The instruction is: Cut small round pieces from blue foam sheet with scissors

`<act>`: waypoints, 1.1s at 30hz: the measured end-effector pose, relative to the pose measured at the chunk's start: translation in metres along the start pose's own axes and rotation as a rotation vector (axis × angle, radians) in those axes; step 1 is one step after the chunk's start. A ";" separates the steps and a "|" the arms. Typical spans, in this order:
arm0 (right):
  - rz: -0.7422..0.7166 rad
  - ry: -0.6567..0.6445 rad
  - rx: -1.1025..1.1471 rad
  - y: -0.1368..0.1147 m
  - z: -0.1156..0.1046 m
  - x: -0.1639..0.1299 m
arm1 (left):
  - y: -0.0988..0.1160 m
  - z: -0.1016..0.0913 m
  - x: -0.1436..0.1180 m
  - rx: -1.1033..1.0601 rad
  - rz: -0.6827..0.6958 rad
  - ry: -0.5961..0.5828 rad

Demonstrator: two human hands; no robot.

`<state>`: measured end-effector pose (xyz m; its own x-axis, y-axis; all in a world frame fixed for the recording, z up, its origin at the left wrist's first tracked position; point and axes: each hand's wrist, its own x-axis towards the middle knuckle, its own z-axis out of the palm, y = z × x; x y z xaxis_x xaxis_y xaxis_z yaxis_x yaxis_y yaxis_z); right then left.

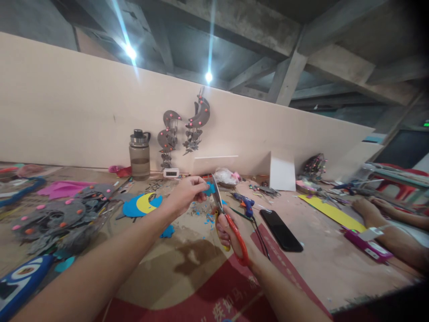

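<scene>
My left hand pinches a small blue piece, which looks like felt or foam sheet, above the middle of the table. My right hand is wrapped round the handles of a pair of scissors, one red and one yellow. Their blades point up and away from me, right beside the blue piece; whether they touch it I cannot tell. Small blue scraps lie beneath the hands. Left of them rests a blue shape with a yellow crescent. Another blue offcut lies nearer me.
A water bottle and a small digital clock stand by the back board. Grey felt pieces with pink and orange balls cover the left side. Rightward are a blue glue gun, a black phone and another person's arms.
</scene>
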<state>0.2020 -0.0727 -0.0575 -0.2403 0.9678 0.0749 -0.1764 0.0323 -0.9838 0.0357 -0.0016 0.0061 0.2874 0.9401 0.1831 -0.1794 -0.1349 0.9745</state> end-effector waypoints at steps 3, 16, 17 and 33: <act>0.018 0.030 0.003 -0.002 0.002 -0.001 | -0.001 -0.001 0.001 -0.005 -0.002 -0.010; -0.014 0.046 0.014 -0.005 0.006 -0.002 | -0.001 0.003 -0.002 0.008 -0.030 -0.045; -0.016 0.047 0.016 -0.005 0.006 -0.002 | -0.001 0.003 -0.003 0.008 -0.033 -0.048; 0.008 0.079 -0.006 -0.008 0.008 -0.004 | -0.007 0.003 -0.002 0.000 -0.040 -0.094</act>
<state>0.1968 -0.0787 -0.0488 -0.1652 0.9848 0.0545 -0.1687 0.0262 -0.9853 0.0398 -0.0032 -0.0008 0.3811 0.9113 0.1559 -0.1660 -0.0984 0.9812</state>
